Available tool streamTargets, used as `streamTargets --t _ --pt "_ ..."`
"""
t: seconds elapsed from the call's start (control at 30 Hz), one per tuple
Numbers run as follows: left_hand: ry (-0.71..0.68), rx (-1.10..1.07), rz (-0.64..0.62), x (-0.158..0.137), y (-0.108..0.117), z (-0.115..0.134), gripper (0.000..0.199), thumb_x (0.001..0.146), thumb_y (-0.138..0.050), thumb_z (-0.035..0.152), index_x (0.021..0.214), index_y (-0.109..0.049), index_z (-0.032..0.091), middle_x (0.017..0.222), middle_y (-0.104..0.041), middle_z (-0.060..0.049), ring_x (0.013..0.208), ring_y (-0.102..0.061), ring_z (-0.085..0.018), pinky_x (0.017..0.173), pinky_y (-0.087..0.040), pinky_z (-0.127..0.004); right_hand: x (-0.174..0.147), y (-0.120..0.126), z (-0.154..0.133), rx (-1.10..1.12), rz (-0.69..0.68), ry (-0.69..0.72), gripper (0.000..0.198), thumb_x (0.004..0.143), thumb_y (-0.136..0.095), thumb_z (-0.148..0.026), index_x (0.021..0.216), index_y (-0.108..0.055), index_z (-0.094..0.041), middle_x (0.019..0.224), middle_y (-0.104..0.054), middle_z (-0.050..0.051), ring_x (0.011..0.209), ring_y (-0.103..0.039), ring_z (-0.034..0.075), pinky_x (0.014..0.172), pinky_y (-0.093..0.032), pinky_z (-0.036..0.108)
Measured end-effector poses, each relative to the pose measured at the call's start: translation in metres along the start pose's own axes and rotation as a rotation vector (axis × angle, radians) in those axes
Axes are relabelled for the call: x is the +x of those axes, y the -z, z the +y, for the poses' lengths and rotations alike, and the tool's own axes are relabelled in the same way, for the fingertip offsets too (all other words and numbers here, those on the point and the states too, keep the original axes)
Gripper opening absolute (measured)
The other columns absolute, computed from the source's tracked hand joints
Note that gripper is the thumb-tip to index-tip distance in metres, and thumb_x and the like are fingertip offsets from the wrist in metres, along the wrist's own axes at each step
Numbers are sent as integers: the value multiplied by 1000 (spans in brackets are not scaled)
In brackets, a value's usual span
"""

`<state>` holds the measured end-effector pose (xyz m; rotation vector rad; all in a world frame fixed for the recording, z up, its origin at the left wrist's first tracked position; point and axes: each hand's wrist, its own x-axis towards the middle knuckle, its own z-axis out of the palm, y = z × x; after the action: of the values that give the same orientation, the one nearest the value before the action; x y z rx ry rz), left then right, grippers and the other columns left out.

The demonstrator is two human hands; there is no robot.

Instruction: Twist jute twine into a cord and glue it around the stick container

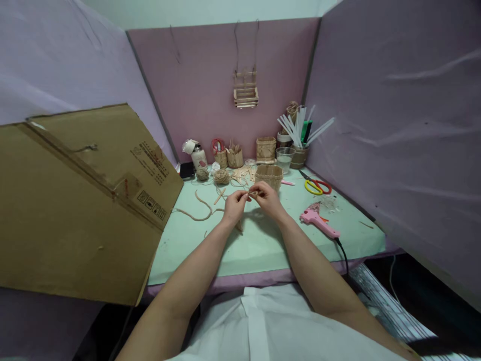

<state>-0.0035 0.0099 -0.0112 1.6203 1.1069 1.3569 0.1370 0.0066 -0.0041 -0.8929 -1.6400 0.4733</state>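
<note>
My left hand (pixel 235 205) and my right hand (pixel 266 198) meet above the middle of the table, fingertips pinched together. Between them shows a small, thin brownish piece, mostly covered by the fingers; its kind I cannot make out. A tan braided cord (pixel 199 219) curves over the table from the left towards my left hand, and a short brown end (pixel 239 228) shows just below that hand. Right behind my right hand stands a woven-looking tan basket (pixel 269 173). Two balls of twine, one grey-brown (pixel 202 174) and one tan (pixel 221 176), lie beyond my left hand.
On the right lie a pink glue gun (pixel 319 222) with a black cable and scissors (pixel 317 187) with yellow and red handles. Small tan containers, a clear cup (pixel 284 159) and white glue sticks (pixel 298 125) line the back. A large cardboard sheet (pixel 86 210) leans on the left.
</note>
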Motion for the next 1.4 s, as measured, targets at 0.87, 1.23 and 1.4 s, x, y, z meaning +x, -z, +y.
streamTargets --t 0.87,1.23,1.4 --pt "7 -109 -28 -2 -2 5 19 75 -62 33 77 -66 15 62 -63 -1 64 -56 -13 67 -44 -26 5 3 -10 695 -9 -730 19 63 -65 -37 67 -58 -19 61 -50 -4 56 -42 9 49 -28 22" --pt "-30 -3 -124 -5 -2 9 16 74 -59 30 68 -65 16 65 -66 -2 65 -56 -14 70 -43 -28 -2 -2 -4 671 70 -660 37 55 -80 -44 66 -55 -19 58 -48 -6 54 -43 7 51 -33 21" --pt "-27 27 -170 -7 -4 8 17 75 -58 31 69 -65 16 64 -66 -2 64 -56 -14 68 -43 -27 -1 -4 3 620 212 -707 43 52 -80 -50 63 -52 -19 55 -42 -6 50 -38 7 45 -30 21"
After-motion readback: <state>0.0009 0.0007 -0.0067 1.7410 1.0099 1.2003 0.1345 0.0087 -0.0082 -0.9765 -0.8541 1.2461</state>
